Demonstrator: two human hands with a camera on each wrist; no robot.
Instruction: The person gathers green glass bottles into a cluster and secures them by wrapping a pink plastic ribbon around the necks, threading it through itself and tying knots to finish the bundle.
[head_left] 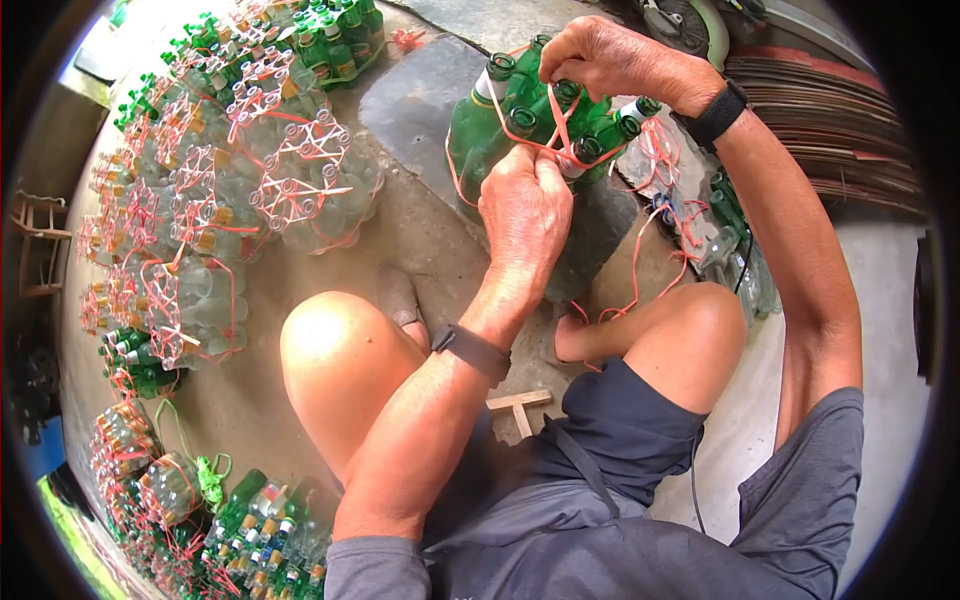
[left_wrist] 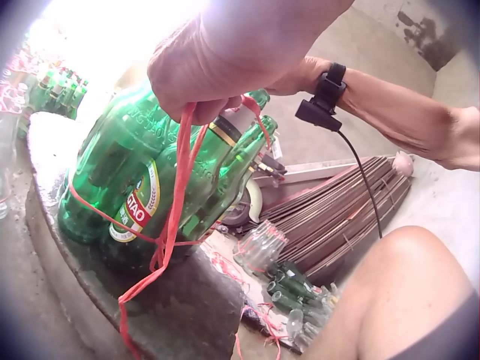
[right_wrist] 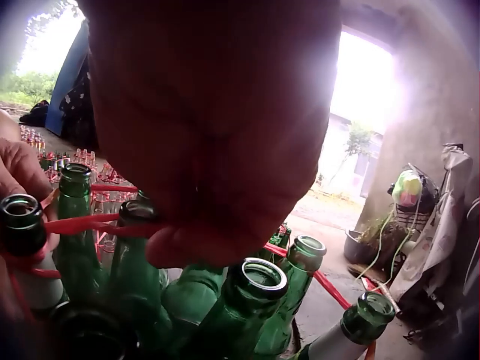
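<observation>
A bundle of green glass beer bottles (head_left: 478, 132) stands upright, with pink plastic twine (head_left: 560, 118) running round the bottles and across their necks. My left hand (head_left: 525, 205) grips the twine at the near side of the necks; in the left wrist view, a loose tail of twine (left_wrist: 174, 202) hangs from it past a labelled bottle (left_wrist: 135, 206). Over the far side of the bundle, my right hand (head_left: 620, 60) pinches a strand pulled up from the necks. From the right wrist, that hand (right_wrist: 217, 142) looks dark and hides part of the twine.
The bundle rests on a dark slab (left_wrist: 191, 307). Many tied bundles of clear bottles (head_left: 310, 185) fill the floor at left, with green ones (head_left: 340, 45) behind. Stacked flat cardboard (head_left: 820, 130) lies at right, near loose bottles (head_left: 735, 250). Twine (head_left: 640, 265) trails beside my leg.
</observation>
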